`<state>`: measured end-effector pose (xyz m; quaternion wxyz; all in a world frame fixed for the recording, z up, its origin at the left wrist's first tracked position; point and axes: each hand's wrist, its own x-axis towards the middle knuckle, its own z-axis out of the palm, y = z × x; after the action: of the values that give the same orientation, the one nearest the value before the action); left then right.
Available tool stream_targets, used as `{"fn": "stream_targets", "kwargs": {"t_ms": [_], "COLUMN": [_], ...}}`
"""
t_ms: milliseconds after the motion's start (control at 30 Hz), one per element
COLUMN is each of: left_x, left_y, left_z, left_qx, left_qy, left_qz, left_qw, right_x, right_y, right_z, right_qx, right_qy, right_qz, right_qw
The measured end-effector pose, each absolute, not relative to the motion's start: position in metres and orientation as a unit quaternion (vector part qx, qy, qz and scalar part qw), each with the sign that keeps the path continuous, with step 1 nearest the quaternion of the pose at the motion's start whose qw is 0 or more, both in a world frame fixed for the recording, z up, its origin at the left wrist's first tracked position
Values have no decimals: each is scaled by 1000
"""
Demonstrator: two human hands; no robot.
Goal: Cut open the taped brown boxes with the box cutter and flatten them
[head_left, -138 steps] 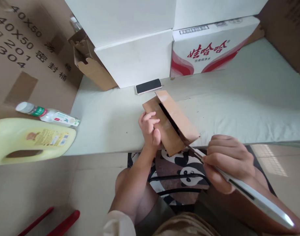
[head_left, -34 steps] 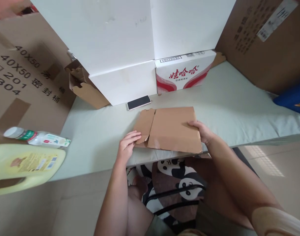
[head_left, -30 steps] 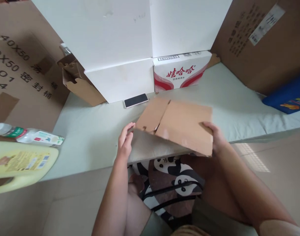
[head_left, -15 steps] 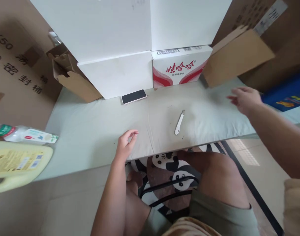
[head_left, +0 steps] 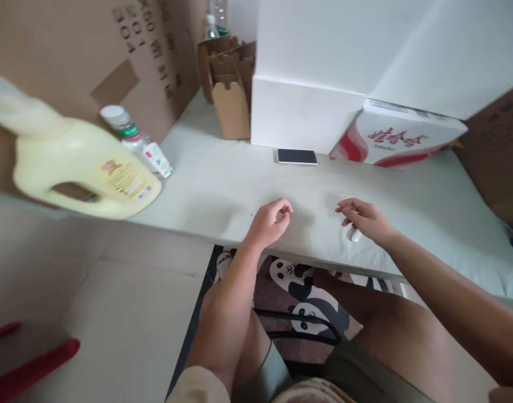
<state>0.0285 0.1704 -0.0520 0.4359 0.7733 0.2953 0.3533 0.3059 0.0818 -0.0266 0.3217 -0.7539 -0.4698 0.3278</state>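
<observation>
Over the light green cloth of the table (head_left: pixel 214 184), my left hand (head_left: pixel 270 223) hovers near the front edge. Its fingers are loosely curled, with a gap between them and the thumb and nothing held. My right hand (head_left: pixel 363 218) is to the right of it, fingers loosely stretched and apart, also holding nothing. Just beneath the right hand is a white utility knife (head_left: pixel 355 235) on the cloth; only its handle end shows, the rest being covered by the hand. Beyond both hands, a phone (head_left: pixel 297 157) with a dark screen lies by the white boxes.
A pale yellow jug (head_left: pixel 88 162) and a plastic bottle (head_left: pixel 134 137) are at the left. A small cardboard box (head_left: pixel 230 109) stands behind them, beside a large white box (head_left: pixel 301 115). A red and white carton (head_left: pixel 401 137) is at the back right. Brown cardboard (head_left: pixel 495 145) borders the right side.
My view has swung to the left. My right hand has come from the far right, by the small brown box, to above the utility knife. The left hand stays loosely curled.
</observation>
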Motion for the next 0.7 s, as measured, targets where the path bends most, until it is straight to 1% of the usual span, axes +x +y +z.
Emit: {"fn": "stream_targets", "kwargs": {"t_ms": [167,233,333,433,500,600,700], "left_x": [2,-7,-15,-18,-18,-18,-17], "left_y": [178,182,188,195,200,208,213], "left_z": [-48,-49,-48,-47,-46,-46,-47], "left_qx": [751,753,751,743,736,726,712], "left_qy": [317,326,345,363,376,375,373], "left_qz": [384,381,356,328,314,310,328], "left_qw": [433,427,437,456,467,486,497], "right_x": [228,200,166,143,134,130,130], "right_y": [182,228,302,372,411,455,477], "right_z": [-19,-18,-15,-4,8,26,36], "right_qx": [-695,-678,-647,-611,-608,-632,-649], "right_qy": [-605,-653,-724,-765,-763,-734,-716], "right_qz": [298,257,148,37,-1,-16,-4], "right_qw": [248,221,188,200,221,249,257]}}
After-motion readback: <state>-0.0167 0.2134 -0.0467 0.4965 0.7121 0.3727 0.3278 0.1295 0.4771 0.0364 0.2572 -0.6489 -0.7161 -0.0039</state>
